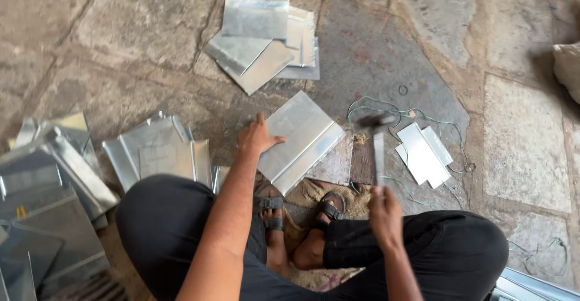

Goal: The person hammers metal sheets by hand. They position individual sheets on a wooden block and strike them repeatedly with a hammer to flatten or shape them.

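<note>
A folded sheet of shiny metal (299,138) lies tilted over a flat iron block (338,162) on the stone floor in front of my crossed legs. My left hand (257,137) presses on the sheet's left edge, fingers spread. My right hand (385,213) grips the handle of a hammer (377,141), which is raised and blurred; its head hangs just right of the sheet's far corner.
More metal sheets lie around: a stack (263,41) at the far middle, a pile (160,153) to my left, bigger folded pieces (51,180) at far left, two small pieces (423,153) on the right. Green wire (386,108) loops nearby. My sandalled feet (329,207) rest on sacking.
</note>
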